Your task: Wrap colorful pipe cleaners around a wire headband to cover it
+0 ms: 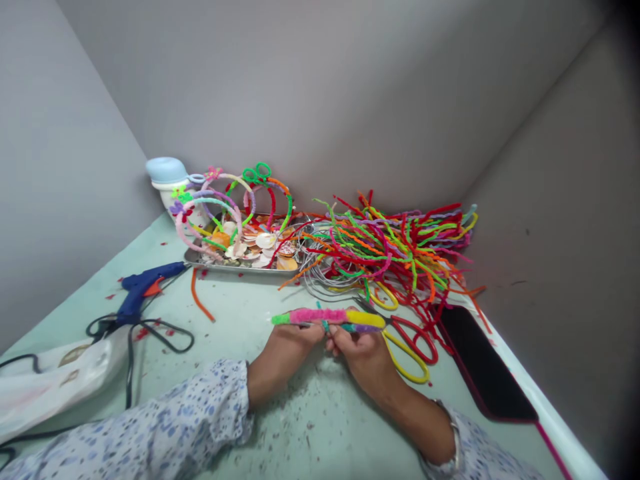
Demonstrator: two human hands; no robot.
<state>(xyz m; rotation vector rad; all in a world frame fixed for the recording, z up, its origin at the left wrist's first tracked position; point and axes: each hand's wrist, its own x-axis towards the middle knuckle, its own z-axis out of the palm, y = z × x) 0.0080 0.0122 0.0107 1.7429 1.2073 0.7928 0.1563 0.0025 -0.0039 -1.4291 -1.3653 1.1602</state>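
Note:
Low over the table, I hold a headband (pixel 320 316) wrapped in green, pink, yellow, purple and teal pipe cleaners. My left hand (pixel 293 350) is closed on its near side, left of the middle. My right hand (pixel 367 360) grips the right part, thumb and fingertips pinched close to the left ones. Between the fingertips a short teal pipe cleaner end (pixel 326 327) sticks out; which fingers hold it I cannot tell. Just beyond my right hand lie red-handled scissors (pixel 415 340) and a yellow-handled pair (pixel 407 363), partly hidden by the hand and headband.
Behind, a metal tray (pixel 240 268) holds shells and several finished headbands (pixel 207 200), beside a white cup with blue lid (pixel 167 171). Loose pipe cleaners (pixel 400 247) and silvery wire (pixel 320 267) heap rightward. A phone (pixel 485 360), blue glue gun (pixel 143 290) and plastic bag (pixel 65 380) flank me.

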